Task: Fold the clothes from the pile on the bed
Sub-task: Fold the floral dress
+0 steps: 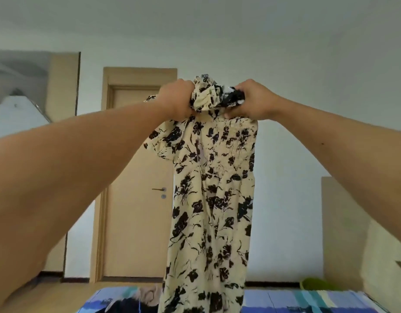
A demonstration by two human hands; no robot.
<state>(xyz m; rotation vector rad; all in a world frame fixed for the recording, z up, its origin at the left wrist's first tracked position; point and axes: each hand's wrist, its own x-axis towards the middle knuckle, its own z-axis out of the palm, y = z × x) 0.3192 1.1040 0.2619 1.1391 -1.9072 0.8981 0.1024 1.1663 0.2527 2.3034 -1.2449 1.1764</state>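
Dress: the cream dress (pixel 214 188) with black flowers hangs straight down in front of the door (pixel 136 177), and its lower end reaches the bed (pixel 308 300).
Left hand: the left hand (pixel 178 99) grips the bunched top of the dress, fingers curled around the cloth.
Right hand: the right hand (pixel 255 99) grips the same bunch from the other side.
Pile: some clothes (pixel 136 299) lie on the bed, beside the dress.

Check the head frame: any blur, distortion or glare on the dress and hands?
Head view: floral dress, left hand and right hand fairly sharp; wide-angle stretch swells the forearms near the edges; striped bed at the bottom is smeared; light flat, no glare.
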